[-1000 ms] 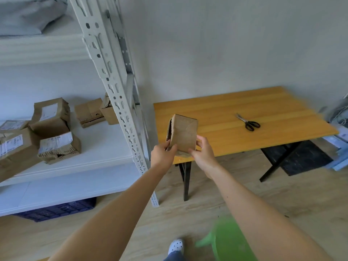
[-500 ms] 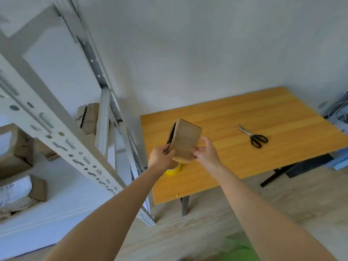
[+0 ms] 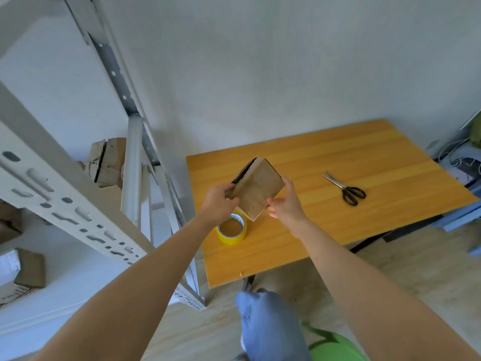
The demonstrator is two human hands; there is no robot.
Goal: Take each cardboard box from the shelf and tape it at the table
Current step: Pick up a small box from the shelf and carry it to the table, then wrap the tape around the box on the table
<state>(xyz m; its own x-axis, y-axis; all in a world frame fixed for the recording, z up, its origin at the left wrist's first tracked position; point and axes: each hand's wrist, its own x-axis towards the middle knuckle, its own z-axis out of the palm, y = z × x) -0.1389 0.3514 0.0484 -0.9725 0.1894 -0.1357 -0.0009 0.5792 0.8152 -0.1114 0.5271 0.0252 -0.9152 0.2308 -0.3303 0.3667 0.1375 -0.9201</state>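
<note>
Scissors (image 3: 346, 191) and tape roll (image 3: 232, 228) on table (image 3: 377, 155)

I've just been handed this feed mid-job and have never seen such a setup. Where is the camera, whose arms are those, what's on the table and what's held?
There is no machine here: the camera sits on a person's head, looking forward and down, so the two bare arms are theirs. The left hand and right hand grip a small cardboard box by its sides, tilted, over the wooden table. On the table lie a yellow roll of tape, partly behind the box's lower corner, and black-handled scissors farther right. The metal shelf on the left holds more boxes.
</note>
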